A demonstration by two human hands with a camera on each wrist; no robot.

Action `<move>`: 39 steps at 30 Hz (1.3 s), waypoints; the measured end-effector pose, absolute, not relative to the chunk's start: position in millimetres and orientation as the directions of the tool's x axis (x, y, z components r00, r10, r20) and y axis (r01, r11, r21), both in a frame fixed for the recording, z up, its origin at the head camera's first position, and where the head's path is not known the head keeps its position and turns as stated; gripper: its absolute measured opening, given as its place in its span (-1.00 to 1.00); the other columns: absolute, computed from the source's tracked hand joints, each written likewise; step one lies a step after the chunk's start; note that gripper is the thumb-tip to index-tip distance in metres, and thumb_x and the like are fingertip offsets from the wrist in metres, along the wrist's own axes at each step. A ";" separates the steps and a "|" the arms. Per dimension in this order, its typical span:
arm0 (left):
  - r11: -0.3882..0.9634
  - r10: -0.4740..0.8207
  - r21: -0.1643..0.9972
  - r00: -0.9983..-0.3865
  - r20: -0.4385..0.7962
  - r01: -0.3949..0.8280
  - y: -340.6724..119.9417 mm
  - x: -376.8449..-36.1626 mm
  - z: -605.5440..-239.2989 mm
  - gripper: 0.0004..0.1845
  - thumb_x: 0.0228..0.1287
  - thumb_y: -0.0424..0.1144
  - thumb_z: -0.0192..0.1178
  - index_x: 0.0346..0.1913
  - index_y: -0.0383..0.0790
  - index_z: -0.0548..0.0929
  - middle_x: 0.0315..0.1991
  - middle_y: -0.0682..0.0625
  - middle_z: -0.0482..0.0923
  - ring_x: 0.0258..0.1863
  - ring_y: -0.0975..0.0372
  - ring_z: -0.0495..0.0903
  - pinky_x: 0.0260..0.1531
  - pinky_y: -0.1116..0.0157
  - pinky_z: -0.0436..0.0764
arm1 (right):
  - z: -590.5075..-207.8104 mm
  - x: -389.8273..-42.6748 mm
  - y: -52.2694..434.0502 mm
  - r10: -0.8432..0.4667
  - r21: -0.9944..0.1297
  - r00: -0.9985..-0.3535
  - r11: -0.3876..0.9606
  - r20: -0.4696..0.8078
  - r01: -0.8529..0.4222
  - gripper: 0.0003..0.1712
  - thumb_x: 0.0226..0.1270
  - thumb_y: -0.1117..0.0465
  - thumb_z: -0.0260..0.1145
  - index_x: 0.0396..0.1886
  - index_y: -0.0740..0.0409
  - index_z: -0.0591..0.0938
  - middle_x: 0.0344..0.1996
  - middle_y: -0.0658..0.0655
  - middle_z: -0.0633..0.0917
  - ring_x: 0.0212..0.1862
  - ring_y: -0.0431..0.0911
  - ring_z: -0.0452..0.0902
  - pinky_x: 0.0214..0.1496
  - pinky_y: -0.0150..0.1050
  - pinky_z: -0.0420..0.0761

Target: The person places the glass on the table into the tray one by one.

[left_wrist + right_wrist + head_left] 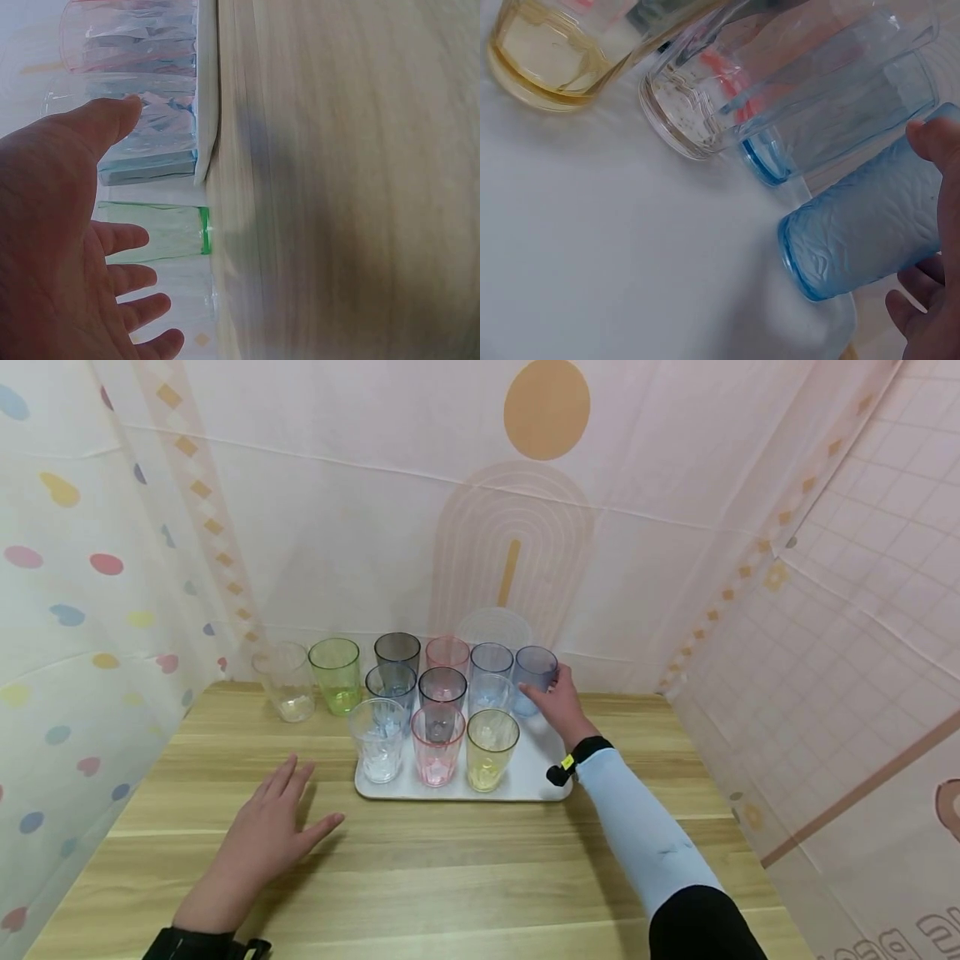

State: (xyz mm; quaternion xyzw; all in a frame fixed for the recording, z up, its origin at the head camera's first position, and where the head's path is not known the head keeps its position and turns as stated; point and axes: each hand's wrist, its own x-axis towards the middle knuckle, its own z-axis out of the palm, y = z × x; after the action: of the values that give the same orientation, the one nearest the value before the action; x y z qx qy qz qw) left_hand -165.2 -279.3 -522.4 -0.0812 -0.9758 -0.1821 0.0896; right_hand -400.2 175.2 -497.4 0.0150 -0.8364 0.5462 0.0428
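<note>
Your right hand [558, 706] has reached to the far right corner of the white tray [536, 777], just right of centre in the head view, and its fingers curl round the blue tumbler [534, 679] standing there; the right wrist view confirms it, with a fingertip on the textured wall of the tumbler [870, 225] and the remaining fingers wrapped beneath at the lower right of that frame. The tumbler's base sits at the tray's edge, upright, just beside a paler blue glass [840, 112] and a clear one [705, 97], with a yellow glass [491, 747] in the front row nearer you. Your left hand [270, 827] lies flat on the wooden table [450, 877] at lower left, fingers spread and holding nothing, near the tray's left edge but apart from it. Two glasses, one clear [285, 681] and one green [335, 675], stand off the tray at upper left. Assessment: the step in hand appears to be the grasp, with the tumbler not yet raised. The next move calls for a straight upward lift before any sideways travel, since the neighbouring glasses are close enough to be knocked, and for a firm hold on the smooth-looking plastic.
</note>
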 end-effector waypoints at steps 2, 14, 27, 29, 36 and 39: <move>0.921 0.126 0.340 -0.971 0.204 0.190 -279.5 -166.5 -523.5 0.12 0.41 0.37 0.40 0.63 -0.48 0.31 0.63 -0.60 0.12 0.49 -0.57 0.25 0.37 -0.56 0.35 | -497.2 -393.4 180.0 0.019 -0.909 -0.994 0.406 0.107 -0.090 0.11 0.53 -0.08 0.53 0.75 0.23 0.10 0.65 0.38 0.31 0.67 0.24 0.22 0.71 0.15 0.29; 0.926 0.137 0.324 -0.972 0.191 0.194 -280.1 -168.7 -521.8 0.13 0.43 0.37 0.38 0.64 -0.50 0.29 0.63 -0.60 0.13 0.51 -0.55 0.24 0.41 -0.54 0.33 | -505.8 -284.4 226.2 -0.179 -0.684 -0.951 0.663 0.250 -0.305 0.01 0.63 -0.12 0.42 0.76 0.29 0.19 0.69 0.41 0.28 0.70 0.33 0.15 0.73 0.31 0.17; 0.917 0.119 0.351 -0.970 0.210 0.188 -290.0 -171.9 -525.0 0.07 0.44 0.31 0.41 0.59 -0.53 0.34 0.59 -0.63 0.17 0.46 -0.58 0.27 0.35 -0.58 0.35 | -527.0 -180.3 226.1 -0.350 -0.413 -0.870 0.776 0.346 -0.477 0.02 0.48 -0.17 0.54 0.72 0.21 0.36 0.64 0.35 0.39 0.63 0.36 0.29 0.57 0.46 0.37; 0.905 0.101 0.386 -0.970 0.220 0.181 -296.6 -176.3 -528.1 0.01 0.48 0.27 0.40 0.56 -0.54 0.37 0.56 -0.63 0.22 0.44 -0.58 0.30 0.32 -0.60 0.35 | -529.3 -174.2 224.5 -0.354 -0.421 -0.868 0.769 0.347 -0.482 0.02 0.48 -0.16 0.55 0.72 0.20 0.35 0.65 0.34 0.39 0.64 0.34 0.30 0.58 0.45 0.37; 0.735 -0.133 0.678 -0.985 0.112 -0.022 -338.4 -219.3 -525.7 0.00 0.65 0.28 0.19 0.65 -0.55 0.19 0.51 -0.64 0.28 0.43 -0.52 0.33 0.30 -0.55 0.40 | -529.9 -163.8 219.4 -0.349 -0.462 -0.883 0.756 0.313 -0.463 0.02 0.50 -0.15 0.54 0.74 0.17 0.33 0.66 0.28 0.40 0.63 0.31 0.31 0.59 0.41 0.37; 0.641 -0.230 0.763 -0.969 0.091 -0.081 -355.1 -249.6 -522.3 0.05 0.64 0.30 0.16 0.70 -0.51 0.07 0.56 -0.58 0.24 0.51 -0.46 0.29 0.39 -0.49 0.38 | -530.6 -160.0 219.9 -0.345 -0.495 -0.898 0.750 0.274 -0.439 0.03 0.51 -0.16 0.53 0.76 0.14 0.31 0.67 0.26 0.38 0.64 0.29 0.31 0.61 0.38 0.37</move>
State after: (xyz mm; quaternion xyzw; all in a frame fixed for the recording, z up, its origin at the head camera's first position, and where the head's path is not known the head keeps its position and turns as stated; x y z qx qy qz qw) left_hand -249.6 -355.1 -522.3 0.0862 -0.9014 -0.4146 0.0903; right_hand -160.0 219.9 -530.6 0.2104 -0.9317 0.2842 0.0831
